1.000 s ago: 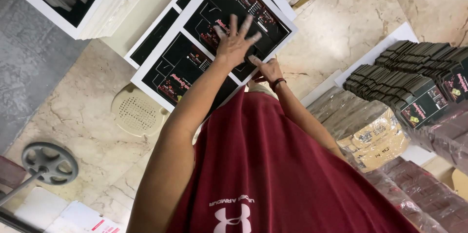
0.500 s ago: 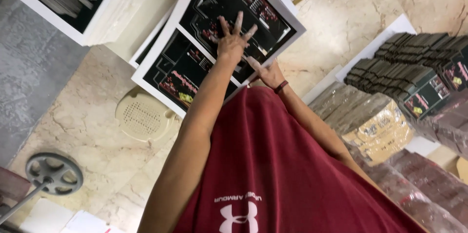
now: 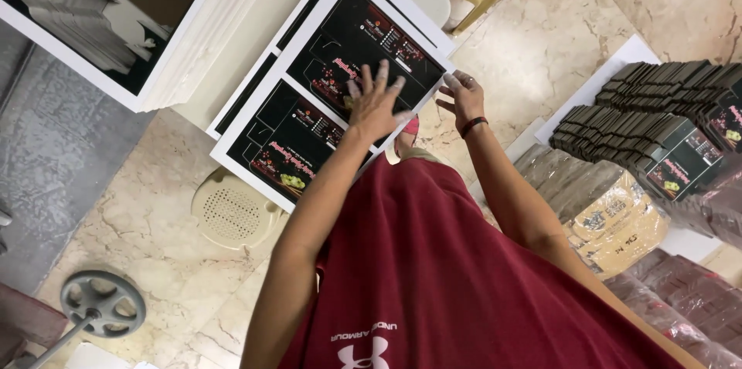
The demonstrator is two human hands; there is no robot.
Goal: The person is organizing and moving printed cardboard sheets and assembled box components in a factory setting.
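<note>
Closest to me, below the maroon shirt (image 3: 433,261), both bare arms reach out over the printed carton sheet (image 3: 340,91) (black artwork inside a white border), which lies on top of a stack on a pale stool (image 3: 236,210). Left hand (image 3: 376,106) lies flat on the dark print with fingers spread and grips nothing, while the right hand (image 3: 464,98), a dark band at its wrist, touches the sheet's near edge with loosely curled fingers. Farther off, folded dark cartons (image 3: 641,125) lie in rows on the marble floor (image 3: 533,44), and another white-edged stack of sheets (image 3: 116,21) sits well apart.
</note>
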